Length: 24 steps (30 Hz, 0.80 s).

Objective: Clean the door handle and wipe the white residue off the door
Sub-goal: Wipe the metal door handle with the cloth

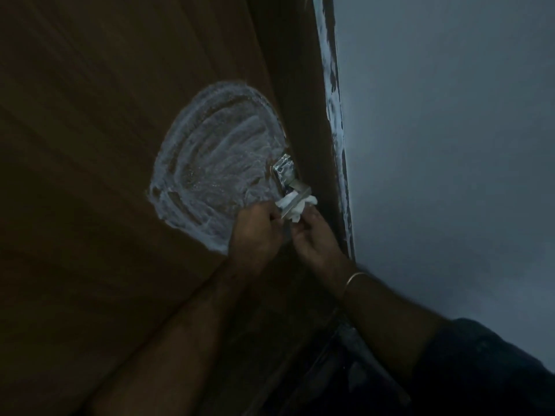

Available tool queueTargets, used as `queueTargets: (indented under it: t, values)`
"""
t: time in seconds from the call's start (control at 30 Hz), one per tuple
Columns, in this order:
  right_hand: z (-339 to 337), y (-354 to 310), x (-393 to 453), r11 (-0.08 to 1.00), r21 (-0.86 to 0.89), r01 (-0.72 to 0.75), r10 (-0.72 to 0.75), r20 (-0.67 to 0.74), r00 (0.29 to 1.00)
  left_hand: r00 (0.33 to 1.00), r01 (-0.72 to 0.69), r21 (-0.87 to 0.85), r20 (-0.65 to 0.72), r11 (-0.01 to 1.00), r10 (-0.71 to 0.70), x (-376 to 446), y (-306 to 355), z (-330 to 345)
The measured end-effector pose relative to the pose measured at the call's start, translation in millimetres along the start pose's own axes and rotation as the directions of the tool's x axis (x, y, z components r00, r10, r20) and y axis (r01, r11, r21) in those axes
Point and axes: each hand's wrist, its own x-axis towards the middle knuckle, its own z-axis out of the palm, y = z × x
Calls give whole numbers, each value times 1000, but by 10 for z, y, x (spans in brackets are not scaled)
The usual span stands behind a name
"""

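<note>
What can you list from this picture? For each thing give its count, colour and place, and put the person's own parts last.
door: one, brown wood, fills the left of the view
white residue: one large swirled patch, white, on the door left of the handle
door handle: one, shiny silver metal, at the door's right edge
tissue: one crumpled wad, white, wrapped round the handle's lever
door frame: one, dark with white smears along its edge, right of the door
wall: one, grey-blue, right side
bangle: one, gold, on the right wrist
sleeve: one, dark, lower right
left hand: one, pinching the tissue from the left
right hand: one, pinching the tissue from below
</note>
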Motion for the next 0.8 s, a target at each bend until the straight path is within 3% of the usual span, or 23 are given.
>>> queueTargets:
  t: [0.17,0.27,0.33,0.37,0.4,0.43,0.47,0.5,0.53,0.63,0.8]
  values:
    - [-100,95,-35,986,-126,-107,109,12,994,999,-1,10,-36,1000,2,21,-5,10]
    - [-74,-60,44,990,-132,42,-49,-51,997,1000,-5,-15,-14,1000,5,2,-11,23]
    - [-17,-131,60,909,-375,181,-251,-145,957,1000,4,-13,-11,1000,-4,-11,-29,23]
    - [-1,-172,66,759,-595,264,-414,-129,901,1000,11,-17,-11,1000,-11,-1,-35,26]
    - [3,-220,69,480,-805,349,-585,3,811,1000,24,-27,-9,999,-25,9,-35,29]
    - [22,-276,59,134,-903,408,-654,228,721,999,38,-36,-3,999,-38,14,-35,34]
    - [35,-317,65,-163,-880,445,-608,445,658,999,46,-39,2,998,-46,15,-27,36]
    - [25,-339,78,-365,-805,468,-496,593,634,999,45,-38,0,998,-45,15,-20,34]
    - [-1,-352,82,-489,-727,481,-378,674,635,999,39,-36,-7,999,-39,10,-16,37]
    - [-60,-480,86,-649,-560,516,-149,758,635,999,32,-33,-34,999,-33,1,-15,27]
    - [-17,-464,87,-691,-559,459,-175,745,644,998,61,-71,5,996,-61,1,2,6]
